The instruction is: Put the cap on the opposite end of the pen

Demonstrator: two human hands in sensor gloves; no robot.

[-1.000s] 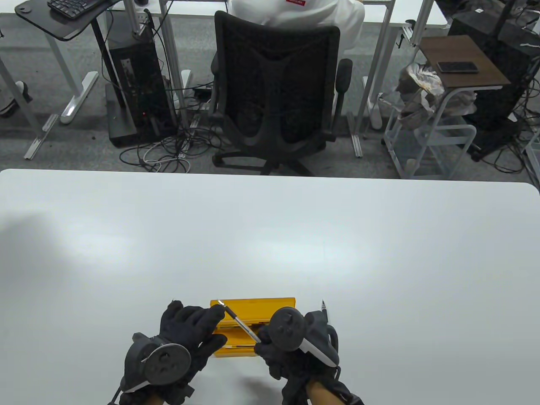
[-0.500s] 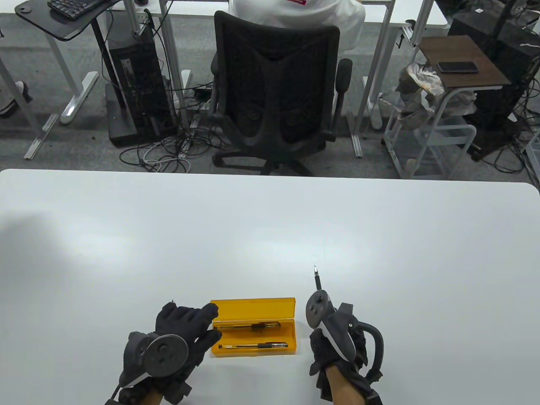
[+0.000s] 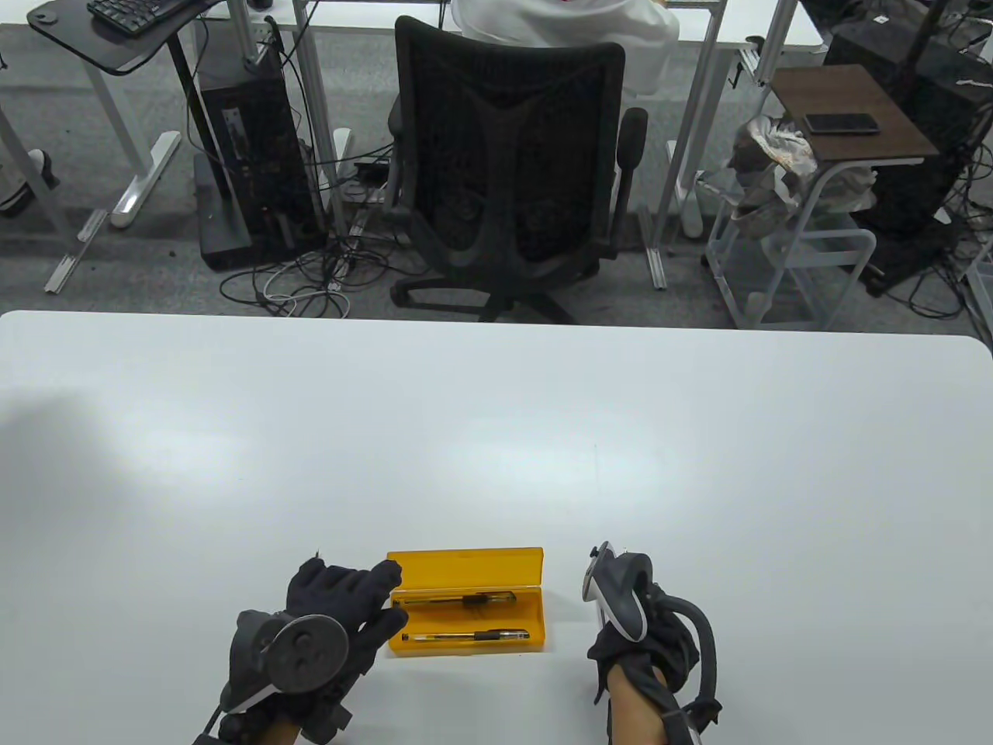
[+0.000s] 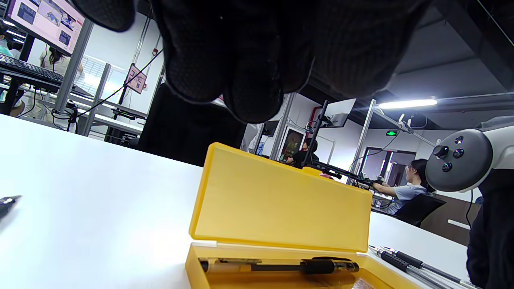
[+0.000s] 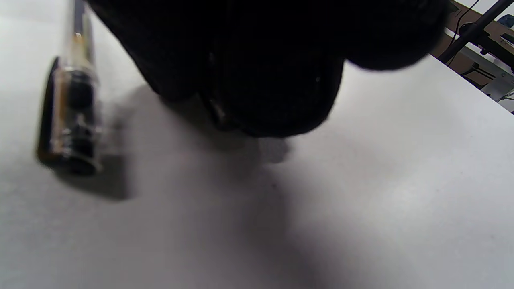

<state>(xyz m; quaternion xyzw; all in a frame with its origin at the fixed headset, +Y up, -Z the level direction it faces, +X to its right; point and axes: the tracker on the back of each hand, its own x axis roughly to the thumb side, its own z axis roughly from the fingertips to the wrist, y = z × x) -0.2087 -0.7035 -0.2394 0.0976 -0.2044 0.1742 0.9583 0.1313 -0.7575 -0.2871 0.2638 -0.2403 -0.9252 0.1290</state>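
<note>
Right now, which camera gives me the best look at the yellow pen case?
The table view: the whole open yellow pen case shows, with two pens inside, beside the left hand. The left wrist view gives a close, low look at lid and one pen, its base cropped. The right wrist view misses it.

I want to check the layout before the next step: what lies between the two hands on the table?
The open yellow pen case, with two pens inside, lies between the left hand and the right hand. The table view shows this.

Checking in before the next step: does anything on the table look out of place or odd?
Nothing stands out. The yellow case lies open with two pens inside; a third pen lies beside it by the right hand.
</note>
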